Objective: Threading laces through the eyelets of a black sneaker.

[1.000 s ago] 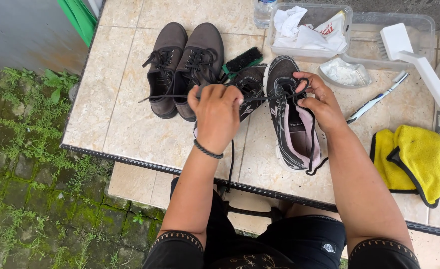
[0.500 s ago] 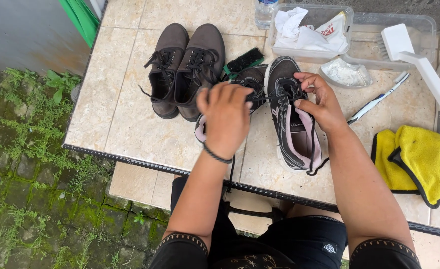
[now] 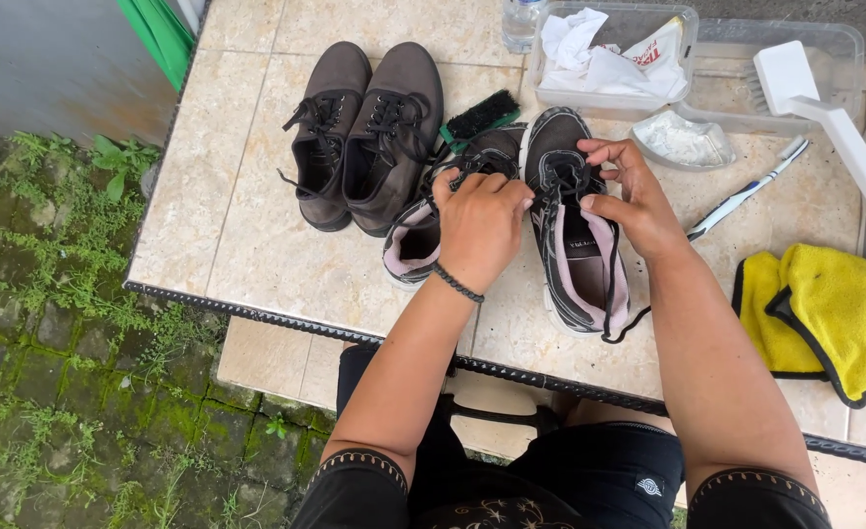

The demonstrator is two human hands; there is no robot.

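A black sneaker with a pink lining [image 3: 582, 257] lies on the beige tiled table [image 3: 257, 225], toe away from me. My right hand [image 3: 629, 196] pinches its black lace near the tongue. My left hand [image 3: 480, 227] is curled over the lace from the other side and partly covers a second matching sneaker [image 3: 415, 235] beside it. A loose lace end trails off the heel at the table's edge.
A pair of brown lace-up shoes [image 3: 364, 127] stands left of the sneakers, a black brush with a green back [image 3: 480, 116] behind them. Clear tubs with crumpled cloths [image 3: 609, 54], a white brush [image 3: 815, 103], a toothbrush [image 3: 746, 191] and a yellow cloth [image 3: 825, 313] lie right.
Both hands have shifted slightly along the sneaker's laces; my left hand moved a little nearer the shoe's tongue. The shoes have not moved.
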